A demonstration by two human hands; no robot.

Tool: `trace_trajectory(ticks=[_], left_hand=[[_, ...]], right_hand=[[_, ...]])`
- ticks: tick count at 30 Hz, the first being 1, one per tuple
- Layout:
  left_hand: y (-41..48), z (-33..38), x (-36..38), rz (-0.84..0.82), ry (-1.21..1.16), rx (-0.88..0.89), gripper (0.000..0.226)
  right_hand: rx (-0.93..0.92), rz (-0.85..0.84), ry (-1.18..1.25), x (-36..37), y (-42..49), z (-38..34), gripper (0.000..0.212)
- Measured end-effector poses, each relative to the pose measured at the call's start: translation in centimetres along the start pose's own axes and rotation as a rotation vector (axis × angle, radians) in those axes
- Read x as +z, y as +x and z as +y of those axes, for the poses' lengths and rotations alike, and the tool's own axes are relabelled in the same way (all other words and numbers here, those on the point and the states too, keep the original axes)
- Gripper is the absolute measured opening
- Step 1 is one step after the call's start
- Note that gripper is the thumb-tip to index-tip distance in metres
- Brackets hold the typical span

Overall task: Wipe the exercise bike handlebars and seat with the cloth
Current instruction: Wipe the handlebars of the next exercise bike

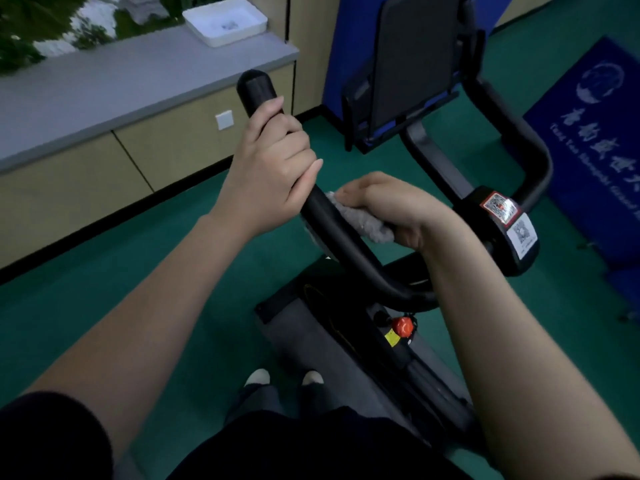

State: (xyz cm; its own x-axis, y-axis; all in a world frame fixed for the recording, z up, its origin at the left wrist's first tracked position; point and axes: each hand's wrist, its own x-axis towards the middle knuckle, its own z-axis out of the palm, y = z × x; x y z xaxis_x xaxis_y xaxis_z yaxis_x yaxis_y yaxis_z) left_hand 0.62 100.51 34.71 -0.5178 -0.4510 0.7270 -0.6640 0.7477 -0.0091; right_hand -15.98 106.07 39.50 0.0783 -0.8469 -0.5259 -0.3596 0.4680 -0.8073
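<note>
Where green floor (138,271) meets cabinets (69,188), the bike (349,247) stands.

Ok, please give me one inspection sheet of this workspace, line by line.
Surface: green floor.
Job's things: grey cloth lies on the black handlebar; seat not identifiable.
Clutter: white tray on the grey counter.
Hands: left hand grips the handlebar; right hand holds the cloth against it, just below.
Cables: nothing seen.
Surroundings: blue printed mat at right; red knob below the handlebar.
</note>
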Motion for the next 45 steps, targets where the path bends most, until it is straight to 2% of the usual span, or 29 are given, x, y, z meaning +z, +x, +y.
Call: trace_trajectory(ticks=[3,5,8,11,13,16,19,23,26,29,34,40,45], left_hand=[[0.0,-0.3,0.1,0.011,0.011,0.031,0.033],[0.0,-0.4,0.1,0.019,0.01,0.047,0.033],[0.0,-0.2,0.0,0.021,-0.003,0.022,0.032],[0.0,0.6,-0.2,0.039,-0.053,0.025,0.033],[-0.2,1.6,-0.2,0.027,-0.137,0.085,0.033],[-0.9,2.7,0.0,-0.07,-0.222,0.126,0.036],[-1.2,2.8,0.2,-0.117,-0.234,0.098,0.041],[-1.0,3.0,0.3,-0.105,-0.223,0.075,0.039],[-1.1,2.9,0.3,-0.107,-0.216,0.074,0.04],[-1.2,2.9,0.4,-0.101,-0.221,0.069,0.041],[-1.4,3.0,0.6,-0.088,-0.235,0.043,0.041],[-1.4,3.0,0.6,-0.071,-0.247,0.055,0.04],[-1.5,2.9,0.6,-0.078,-0.252,0.049,0.041]], right_hand=[[0.055,-0.101,-0.039,-1.0,-0.9,0.4,0.024],[0.084,-0.056,-0.139,-1.5,-1.9,1.0,0.025],[0.065,0.255,-0.394,0.3,-3.8,1.4,0.029],[-0.16,0.684,-0.483,4.9,-5.3,2.6,0.024],[-0.285,0.909,-0.548,7.1,-6.3,3.7,0.016],[-0.306,1.092,-0.646,8.0,-7.8,6.1,0.013],[-0.32,1.225,-0.618,8.7,-8.3,7.3,0.014],[-0.453,1.342,-0.585,10.5,-5.7,6.4,0.012],[-0.532,1.355,-0.607,10.7,-5.4,7.4,0.012],[-0.516,1.459,-0.573,10.4,-6.7,10.0,0.013],[-0.481,1.656,-0.364,12.2,-5.4,10.4,0.014],[-0.568,1.622,-0.415,13.2,-4.3,10.2,0.015],[-0.482,1.73,-0.284,13.0,-5.2,11.7,0.015]])
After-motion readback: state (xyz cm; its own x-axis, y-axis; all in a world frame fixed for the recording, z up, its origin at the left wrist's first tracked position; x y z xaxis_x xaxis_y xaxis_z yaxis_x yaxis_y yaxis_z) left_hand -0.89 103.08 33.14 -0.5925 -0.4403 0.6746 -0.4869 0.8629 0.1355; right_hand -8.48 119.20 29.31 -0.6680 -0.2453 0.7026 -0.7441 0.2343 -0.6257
